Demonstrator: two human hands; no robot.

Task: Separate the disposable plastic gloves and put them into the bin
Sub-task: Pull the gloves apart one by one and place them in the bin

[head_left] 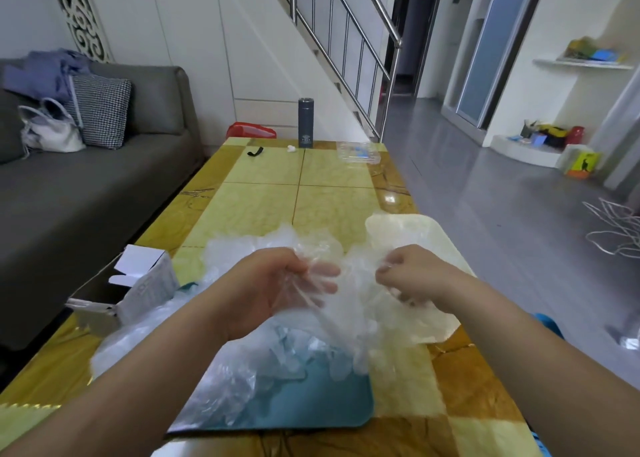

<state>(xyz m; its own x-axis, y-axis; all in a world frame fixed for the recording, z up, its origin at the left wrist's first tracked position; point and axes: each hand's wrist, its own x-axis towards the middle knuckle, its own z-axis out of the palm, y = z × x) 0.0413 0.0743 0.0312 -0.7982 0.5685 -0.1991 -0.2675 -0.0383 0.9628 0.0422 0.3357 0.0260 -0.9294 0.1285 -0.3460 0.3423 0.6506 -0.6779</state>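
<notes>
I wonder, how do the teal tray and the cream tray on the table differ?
The teal tray is dark and lies nearest the camera; the cream tray is pale and lies farther off, to the right. Both are flat, round-cornered and partly covered by clear plastic gloves.

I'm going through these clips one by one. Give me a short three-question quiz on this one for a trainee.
1. True or false: the left hand and the right hand both hold clear plastic gloves.
2. What stands upright at the far end of the table? A: a dark flask. B: a red kettle. C: a glass vase.
3. Fill in the colour: the glove pile lies mostly on a ____ tray.

Key: 1 true; 2 A; 3 teal.
</notes>
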